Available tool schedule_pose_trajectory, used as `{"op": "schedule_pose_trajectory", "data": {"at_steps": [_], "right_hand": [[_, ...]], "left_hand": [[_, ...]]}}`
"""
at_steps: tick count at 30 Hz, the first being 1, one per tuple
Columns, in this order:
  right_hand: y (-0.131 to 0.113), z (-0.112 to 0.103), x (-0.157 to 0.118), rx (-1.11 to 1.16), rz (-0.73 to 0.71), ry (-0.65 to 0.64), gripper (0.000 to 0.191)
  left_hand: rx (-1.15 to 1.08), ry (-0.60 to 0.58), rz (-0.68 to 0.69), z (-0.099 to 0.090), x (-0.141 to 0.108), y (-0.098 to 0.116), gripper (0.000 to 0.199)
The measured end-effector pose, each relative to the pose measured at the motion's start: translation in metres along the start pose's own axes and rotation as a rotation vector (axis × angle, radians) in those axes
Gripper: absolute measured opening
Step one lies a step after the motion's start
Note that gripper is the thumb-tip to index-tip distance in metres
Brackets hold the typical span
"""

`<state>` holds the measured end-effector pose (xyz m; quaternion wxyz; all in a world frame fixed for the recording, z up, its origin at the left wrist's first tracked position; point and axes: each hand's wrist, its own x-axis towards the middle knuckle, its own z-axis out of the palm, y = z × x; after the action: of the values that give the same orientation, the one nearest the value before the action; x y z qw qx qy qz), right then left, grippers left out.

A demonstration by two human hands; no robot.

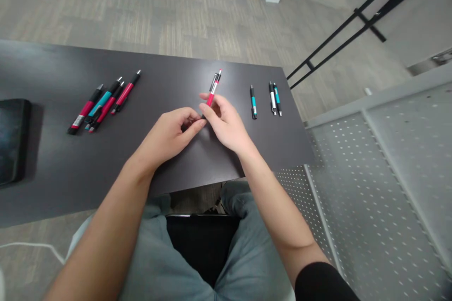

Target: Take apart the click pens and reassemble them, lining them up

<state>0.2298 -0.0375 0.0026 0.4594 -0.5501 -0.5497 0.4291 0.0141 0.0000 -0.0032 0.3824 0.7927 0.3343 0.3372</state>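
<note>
My right hand (228, 122) holds a red pen (213, 90) tilted up over the table, its clip end pointing away from me. The thumb and fingers close around the pen's lower half. My left hand (173, 134) is curled, thumb and index finger pinched at the pen's black lower end, close to the right fingertips. That lower end is partly hidden by the fingers. Right of my hands lie a teal-and-black pen (253, 102), a white-and-black pen (272, 99) and another teal pen (277, 99).
To the left, red pens (126, 92) and a teal pen (102, 102) lie slanted side by side on the dark table (169, 73). A black box-like object (13, 141) sits at the far left. A perforated metal panel (374, 164) stands beyond the right edge.
</note>
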Motion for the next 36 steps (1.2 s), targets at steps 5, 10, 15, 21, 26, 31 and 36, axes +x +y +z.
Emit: {"op": "schedule_pose_trajectory", "data": {"at_steps": [5, 10, 15, 21, 26, 31, 36], "right_hand": [[-0.005, -0.041, 0.000, -0.067, 0.018, 0.021, 0.076], [0.000, -0.119, -0.007, -0.386, 0.043, 0.345, 0.062], [0.008, -0.161, -0.019, -0.675, 0.213, 0.525, 0.038], [0.017, -0.157, -0.016, -0.812, 0.223, 0.508, 0.032], [0.015, -0.151, -0.013, -0.884, 0.264, 0.489, 0.023], [0.005, -0.143, -0.013, -0.915, 0.310, 0.496, 0.019], [-0.001, -0.125, -0.011, -0.970, 0.316, 0.432, 0.031]], "left_hand": [[0.043, -0.017, -0.021, -0.003, -0.001, -0.008, 0.032], [0.148, 0.000, -0.027, -0.008, 0.000, -0.015, 0.036], [0.187, -0.008, -0.002, -0.008, 0.002, -0.014, 0.030], [0.192, -0.031, -0.031, -0.009, 0.004, -0.014, 0.027], [0.187, -0.033, -0.042, -0.010, 0.004, -0.012, 0.031], [0.192, -0.037, -0.027, -0.009, 0.003, -0.014, 0.028], [0.194, -0.047, -0.046, -0.010, 0.005, -0.008, 0.035]]}}
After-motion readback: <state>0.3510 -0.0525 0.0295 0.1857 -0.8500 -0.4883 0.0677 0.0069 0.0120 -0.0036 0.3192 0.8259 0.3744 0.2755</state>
